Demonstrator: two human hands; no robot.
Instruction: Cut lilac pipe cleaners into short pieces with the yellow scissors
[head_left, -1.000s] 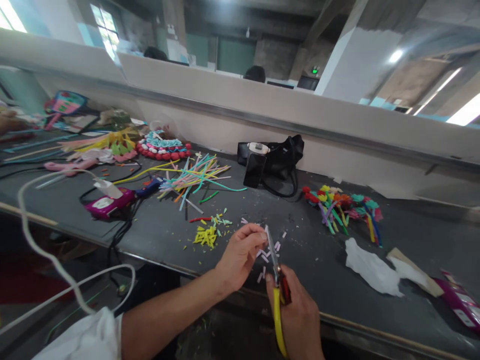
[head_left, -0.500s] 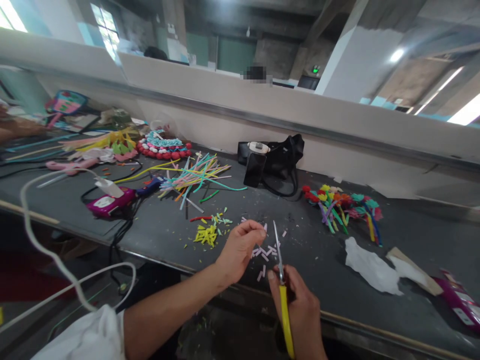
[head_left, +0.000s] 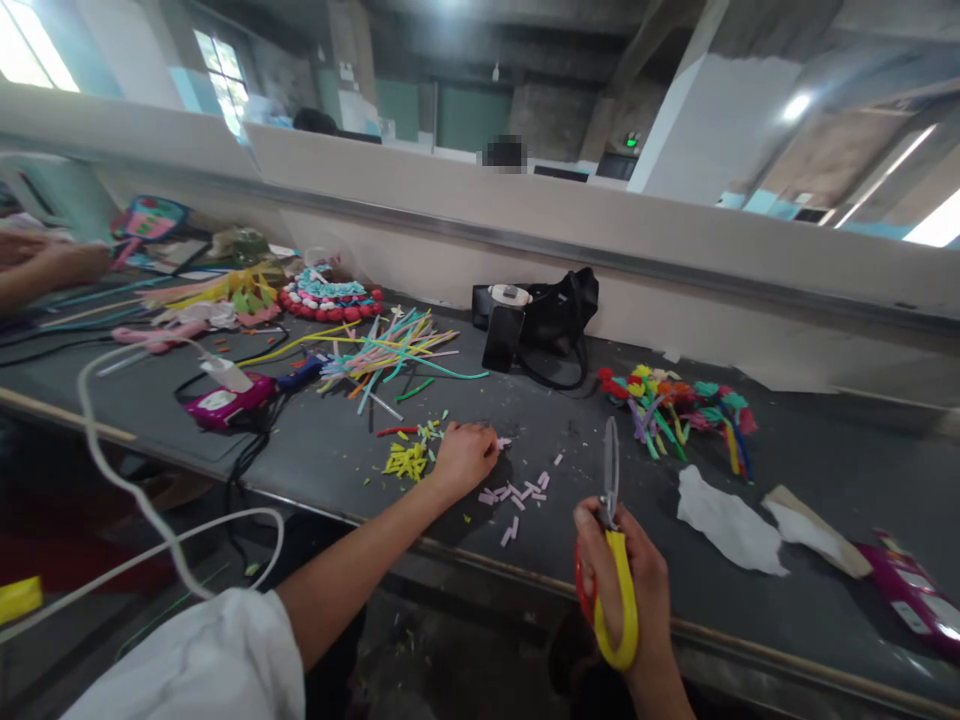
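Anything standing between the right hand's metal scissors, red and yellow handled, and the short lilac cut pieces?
Nothing visible stands between the scissors and the lilac pieces, just dark tabletop and one stray piece nearer the scissors; the left hand is beyond them.

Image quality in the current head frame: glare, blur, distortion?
Head view: ceiling lamp and window blown out; desk dim, faint sheen lower right; left hand slightly soft; wide-angle stretch toward the edges; pixelated block over the dark shape behind the partition.
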